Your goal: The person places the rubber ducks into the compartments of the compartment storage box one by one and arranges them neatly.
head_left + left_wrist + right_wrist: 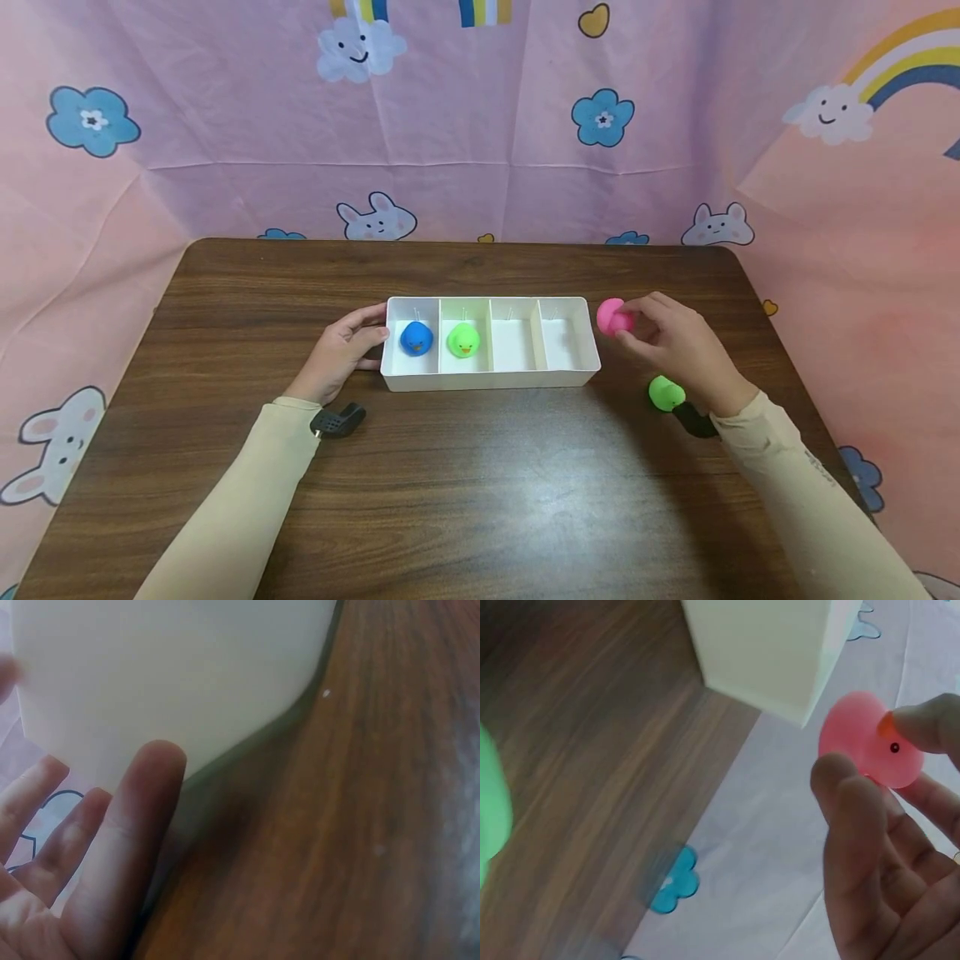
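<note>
Right hand (686,350): showing nearest the right wrist camera, thumb and fingers pinching the pink duck (615,317).
Pink duck: hanging at the fingertips, leftward of the palm, just beside the tray's (487,380) right end; its height against the rim is staying unclear.
Tray axis: running left to right, with the pink duck lying roughly in line off the end; the right hand is sitting nearer it, the rightmost compartment (572,337) lying closest.
Left hand (335,354): touching the tray's left end with thumb and fingertips, fingers looking extended rather than wrapped.
Seated ducks: blue duck (416,338) occupying the leftmost compartment, green duck (463,340) the next.
Loose green duck (667,393): resting on the table (487,500), near the right wrist.
Right wrist view: revealing the pink duck's orange beak (886,724) and an eye, which the head view is not showing.
Head view: alone showing the tray's inside; both wrist views are catching only outer walls.
</note>
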A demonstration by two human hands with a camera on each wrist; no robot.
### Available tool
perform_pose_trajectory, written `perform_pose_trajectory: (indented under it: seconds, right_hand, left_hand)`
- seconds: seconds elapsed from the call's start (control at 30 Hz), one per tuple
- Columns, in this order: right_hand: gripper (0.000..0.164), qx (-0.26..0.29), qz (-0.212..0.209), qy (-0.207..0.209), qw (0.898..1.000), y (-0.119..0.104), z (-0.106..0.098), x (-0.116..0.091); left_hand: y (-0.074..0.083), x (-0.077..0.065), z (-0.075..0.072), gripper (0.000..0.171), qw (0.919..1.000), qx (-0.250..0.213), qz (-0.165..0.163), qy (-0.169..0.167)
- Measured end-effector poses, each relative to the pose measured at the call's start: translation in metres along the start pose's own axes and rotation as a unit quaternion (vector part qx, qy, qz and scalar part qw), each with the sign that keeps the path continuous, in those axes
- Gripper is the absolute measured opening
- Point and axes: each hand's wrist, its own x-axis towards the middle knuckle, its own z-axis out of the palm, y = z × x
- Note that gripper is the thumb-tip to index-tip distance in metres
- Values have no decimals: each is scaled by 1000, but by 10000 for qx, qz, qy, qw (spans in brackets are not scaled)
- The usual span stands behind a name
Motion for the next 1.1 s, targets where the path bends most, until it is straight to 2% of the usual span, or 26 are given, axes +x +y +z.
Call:
perform_pose_trajectory:
  seconds: [0.2,0.6,1.1]
  right_hand:
    - [27,34,-558,296,9980,-16,5,12]
    - [22,-214,-1376,70,9902,-42,24,34]
    - [24,-212,-1329,-489,9897,-63,47,55]
  left_hand:
    - [0,0,-1,58,10000,-13,9,-8]
    - [-1,-1,-1,59,10000,-22,69,-19]
    - [-1,-1,-1,59,9999,-97,64,-33]
